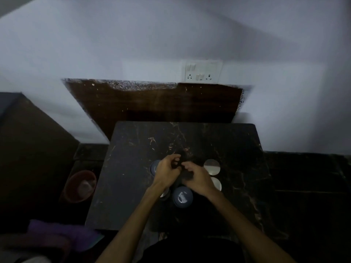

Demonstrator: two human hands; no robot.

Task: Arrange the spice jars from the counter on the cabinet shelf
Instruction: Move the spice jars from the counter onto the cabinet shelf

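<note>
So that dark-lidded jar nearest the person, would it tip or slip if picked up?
The dark-lidded jar looks squat with a wide flat lid, so probably steady, unlikely to tip. Its smooth lid might be slippery. Weight can't be judged; the contents are hidden.

A switch-and-socket plate (203, 71) on the wall, a reddish bucket (80, 186) on the floor at left
</note>
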